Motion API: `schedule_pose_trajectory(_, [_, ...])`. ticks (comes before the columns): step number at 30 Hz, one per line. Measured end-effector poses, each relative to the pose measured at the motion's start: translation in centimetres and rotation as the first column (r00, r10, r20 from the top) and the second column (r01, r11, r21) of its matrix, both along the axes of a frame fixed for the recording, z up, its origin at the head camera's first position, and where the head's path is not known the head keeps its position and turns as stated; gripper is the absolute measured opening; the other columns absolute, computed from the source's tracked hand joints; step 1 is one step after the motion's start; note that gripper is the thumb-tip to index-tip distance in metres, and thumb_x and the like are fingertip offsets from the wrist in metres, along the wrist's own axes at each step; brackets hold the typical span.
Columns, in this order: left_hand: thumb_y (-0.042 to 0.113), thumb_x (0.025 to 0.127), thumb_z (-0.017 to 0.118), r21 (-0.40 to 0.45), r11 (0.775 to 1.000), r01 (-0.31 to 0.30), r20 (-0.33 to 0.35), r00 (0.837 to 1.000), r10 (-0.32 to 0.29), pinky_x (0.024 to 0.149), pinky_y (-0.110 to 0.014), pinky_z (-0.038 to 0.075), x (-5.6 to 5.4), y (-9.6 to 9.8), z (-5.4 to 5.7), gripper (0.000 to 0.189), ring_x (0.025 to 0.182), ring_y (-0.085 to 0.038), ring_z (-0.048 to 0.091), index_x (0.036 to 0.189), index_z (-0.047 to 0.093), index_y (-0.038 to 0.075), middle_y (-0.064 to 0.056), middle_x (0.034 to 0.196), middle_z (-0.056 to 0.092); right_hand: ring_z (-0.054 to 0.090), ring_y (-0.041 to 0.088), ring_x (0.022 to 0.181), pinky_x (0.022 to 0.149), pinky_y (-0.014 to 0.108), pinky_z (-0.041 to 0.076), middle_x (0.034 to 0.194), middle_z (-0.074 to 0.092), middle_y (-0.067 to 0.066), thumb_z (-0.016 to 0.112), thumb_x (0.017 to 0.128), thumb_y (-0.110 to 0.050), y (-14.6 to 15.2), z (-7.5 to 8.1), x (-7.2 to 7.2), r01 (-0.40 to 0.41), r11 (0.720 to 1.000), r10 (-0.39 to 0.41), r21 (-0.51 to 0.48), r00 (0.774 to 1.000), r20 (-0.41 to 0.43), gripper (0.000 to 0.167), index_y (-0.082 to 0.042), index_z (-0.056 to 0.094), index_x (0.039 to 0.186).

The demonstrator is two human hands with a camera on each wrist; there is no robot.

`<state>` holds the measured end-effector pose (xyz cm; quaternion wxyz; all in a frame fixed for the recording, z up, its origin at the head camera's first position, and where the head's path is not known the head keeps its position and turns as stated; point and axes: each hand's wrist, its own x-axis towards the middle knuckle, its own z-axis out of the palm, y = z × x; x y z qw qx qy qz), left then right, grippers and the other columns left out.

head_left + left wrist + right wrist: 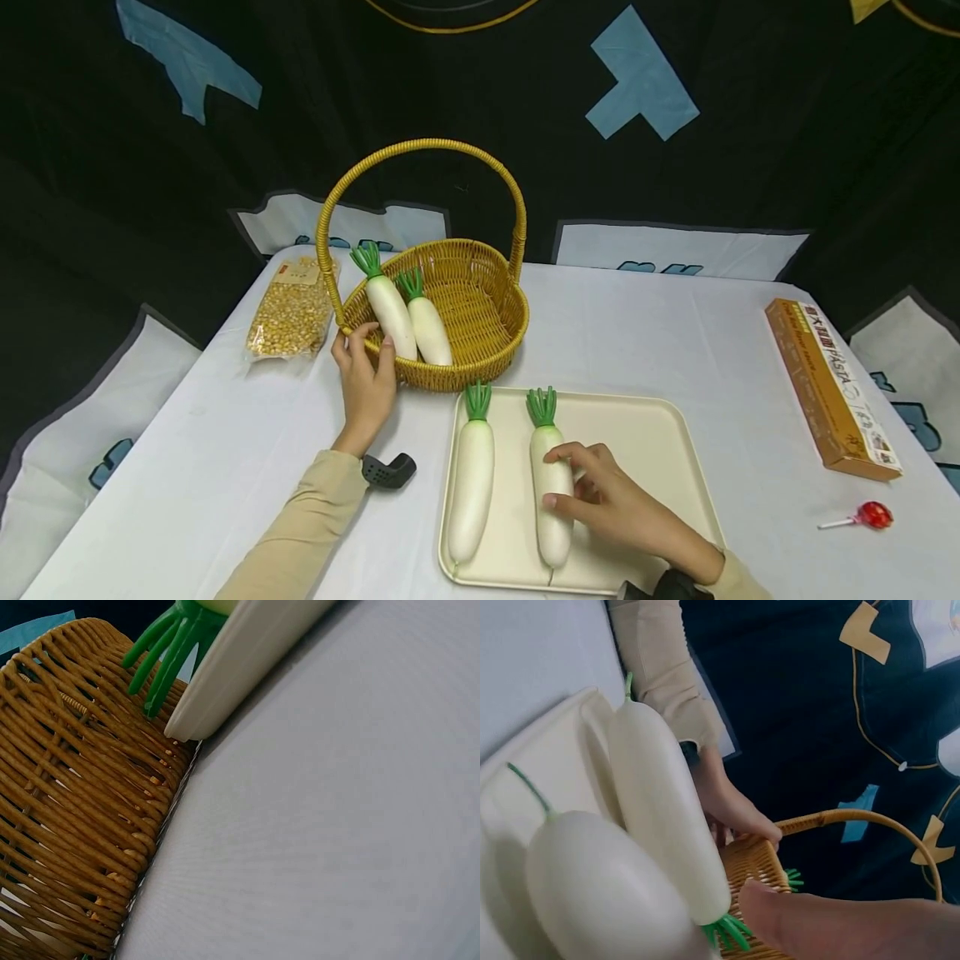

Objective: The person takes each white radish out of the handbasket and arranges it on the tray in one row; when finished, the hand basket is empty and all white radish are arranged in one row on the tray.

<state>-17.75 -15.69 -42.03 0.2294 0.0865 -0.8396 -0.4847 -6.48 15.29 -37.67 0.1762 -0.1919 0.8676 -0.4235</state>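
Note:
A yellow-brown wicker basket with a tall arched handle stands on the table. Two white radishes with green tops lie in its left side, one radish against the rim. My left hand grips the basket's near left rim. On a cream tray lie two more white radishes, a left one and a right one. Over the right one is my right hand, thumb and forefinger apart, their tips overlapping it. In the right wrist view, the thumb extends beside the radishes.
A clear bag of yellow corn kernels lies left of the basket. At the right are an orange pasta box and a red lollipop. A dark curtain hangs behind the white table.

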Motion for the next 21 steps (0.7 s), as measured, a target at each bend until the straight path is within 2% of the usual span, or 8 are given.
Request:
schedule_pose_trajectory(5, [0.039, 0.094, 0.039, 0.001, 1.0, -0.004, 0.005, 1.0, 0.004, 0.096, -0.055, 0.031, -0.04, 0.03, 0.13, 0.038, 0.121, -0.045, 0.035, 0.125, 0.039, 0.017, -0.021, 0.144, 0.01, 0.046, 0.008, 0.075, 0.061, 0.019, 0.04, 0.096, 0.041, 0.011, 0.06, 0.085, -0.038, 0.22, 0.35, -0.03, 0.027, 0.999, -0.026, 0.017, 0.999, -0.031, 0.039, -0.026, 0.047, 0.119])
schedule_pose_trajectory(21, [0.038, 0.094, 0.039, 0.002, 1.0, 0.002, 0.012, 1.0, -0.002, 0.096, -0.054, 0.031, -0.01, 0.02, -0.01, 0.038, 0.121, -0.044, 0.035, 0.126, 0.039, 0.016, -0.021, 0.143, 0.01, 0.047, 0.01, 0.078, 0.062, 0.02, 0.039, 0.104, 0.043, 0.012, 0.059, 0.085, -0.042, 0.72, 0.7, -0.45, 0.073, 0.996, -0.072, 0.059, 0.997, -0.014, 0.041, -0.027, 0.046, 0.122])
